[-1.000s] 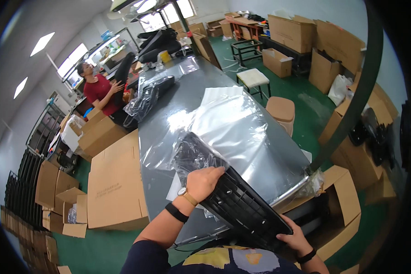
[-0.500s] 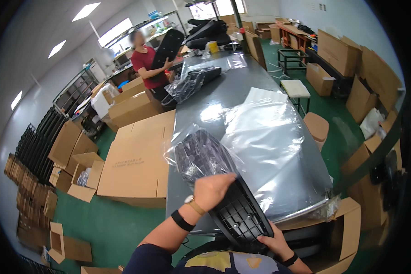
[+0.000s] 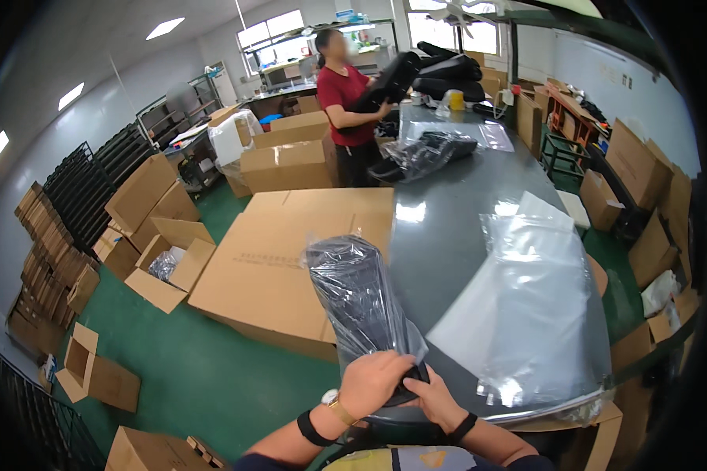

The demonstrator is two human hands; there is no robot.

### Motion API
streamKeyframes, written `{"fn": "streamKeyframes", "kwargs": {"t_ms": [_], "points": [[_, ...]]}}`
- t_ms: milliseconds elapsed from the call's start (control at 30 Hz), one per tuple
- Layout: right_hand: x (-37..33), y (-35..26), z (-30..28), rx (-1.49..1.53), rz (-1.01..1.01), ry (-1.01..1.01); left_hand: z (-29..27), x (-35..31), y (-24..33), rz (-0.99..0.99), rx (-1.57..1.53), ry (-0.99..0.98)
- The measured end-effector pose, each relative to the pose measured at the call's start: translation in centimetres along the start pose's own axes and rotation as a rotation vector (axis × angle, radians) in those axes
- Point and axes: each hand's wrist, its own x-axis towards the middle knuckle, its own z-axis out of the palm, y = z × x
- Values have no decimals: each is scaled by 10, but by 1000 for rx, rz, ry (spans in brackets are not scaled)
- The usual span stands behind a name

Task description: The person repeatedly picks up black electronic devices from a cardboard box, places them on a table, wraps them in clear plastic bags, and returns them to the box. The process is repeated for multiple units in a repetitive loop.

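A long black plastic panel (image 3: pixel 416 375), rounded at its ends, sits mostly inside a clear plastic bag (image 3: pixel 353 290). It tilts away from me across the near left edge of the table, in front of the carton. My left hand (image 3: pixel 375 383) is closed on the bag's mouth near the panel's close end. Beside it, my right hand (image 3: pixel 438 399) grips that bare black end, thumb on top. Some of the fingers of both hands are hidden. To the right, flat clear plastic bags (image 3: pixel 538 306) lie stacked on the table.
The grey-topped table (image 3: pixel 440 235) stretches away from me. A large closed carton (image 3: pixel 306 243) stands against its left side. Farther back, a person in red (image 3: pixel 346 102) holds a black panel (image 3: pixel 393 82). Another bagged panel (image 3: pixel 432 155) lies on the table. Open cartons (image 3: pixel 169 263) stand on the green floor.
The bag now covers nearly the whole panel, whose ribbed underside no longer shows. Both hands have come close together at its near end. The view has swung left.
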Motion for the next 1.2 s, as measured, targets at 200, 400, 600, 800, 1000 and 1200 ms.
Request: {"fn": "streamKeyframes", "kwargs": {"t_ms": [200, 400, 600, 800, 1000, 1200], "points": [[159, 67, 91, -53, 27, 13, -52, -142, -110, -616, -226, 113], [293, 147, 160, 63, 33, 160, -67, -249, -115, -995, -705, 76], [278, 119, 181, -325, 208, -211, -72, -224, -131, -865, -699, -130], [100, 92, 126, -564, 192, -297, -14, -185, -148, -634, -742, -632], [-91, 105, -4, -412, -60, 137, 86, -180, -72, -257, -1033, -1298], [-223, 187, -122, 23, -101, 944, 119, -113, 65, -95, -710, -1629]]}}
